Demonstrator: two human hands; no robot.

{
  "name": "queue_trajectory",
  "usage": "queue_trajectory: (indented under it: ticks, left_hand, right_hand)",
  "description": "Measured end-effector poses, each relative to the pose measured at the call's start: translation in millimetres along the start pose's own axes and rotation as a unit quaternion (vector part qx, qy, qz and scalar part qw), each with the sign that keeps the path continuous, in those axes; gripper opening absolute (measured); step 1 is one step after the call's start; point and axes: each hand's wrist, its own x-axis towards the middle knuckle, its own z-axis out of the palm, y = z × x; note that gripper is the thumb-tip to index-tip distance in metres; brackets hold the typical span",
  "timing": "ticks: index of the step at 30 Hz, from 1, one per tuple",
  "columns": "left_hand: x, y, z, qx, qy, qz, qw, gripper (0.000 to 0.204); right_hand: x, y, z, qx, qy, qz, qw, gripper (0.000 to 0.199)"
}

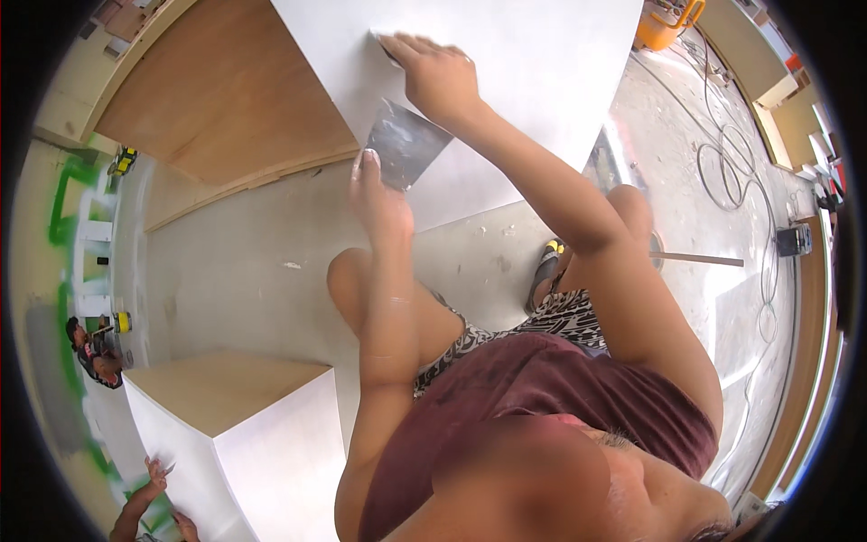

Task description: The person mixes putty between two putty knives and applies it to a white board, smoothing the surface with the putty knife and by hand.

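Nearest the camera was the person's own maroon shirt, above patterned shorts, the person crouching on a grey concrete floor. Both forearms reached up toward a large white panel. Left hand was closed on the lower end of a wide metal scraper blade, which lay tilted against the panel's lower left edge. Right hand rested on the panel face just above the blade, fingers curled together over a small dark item at the fingertips; what that item was could not be told. Bare plywood adjoined the panel to the left. A white box-shaped cabinet with a plywood top stood at lower left, well apart from the hands. Another person's hands showed at its lower corner, and a further person sat at far left. Cables lay coiled on the floor at right, near an orange tool.
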Motion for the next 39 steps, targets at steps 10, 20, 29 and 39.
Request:
queue_trajectory:
  ticks: [10,20,29,39]
  left_hand:
    - [7,-3,-13,-0.124,-0.046,0.03,0.991,0.032]
    - [7,9,-22,-0.056,-0.003,0.103,0.993,0.039]
    - [-17,11,-5,0.255,0.0,0.182,0.95,0.036]
    - [0,25,-21,0.027,0.051,0.131,0.99,0.037]
  right_hand:
    - [-66,-28,-50,0.677,-0.095,0.359,0.635,0.041]
    - [-50,-6,-75,0.495,-0.269,0.267,0.782,0.034]
    - [-42,-37,-56,0.46,-0.163,0.322,0.811,0.024]
    - [149,-60,-37,0.197,0.064,-0.065,0.976,0.032]
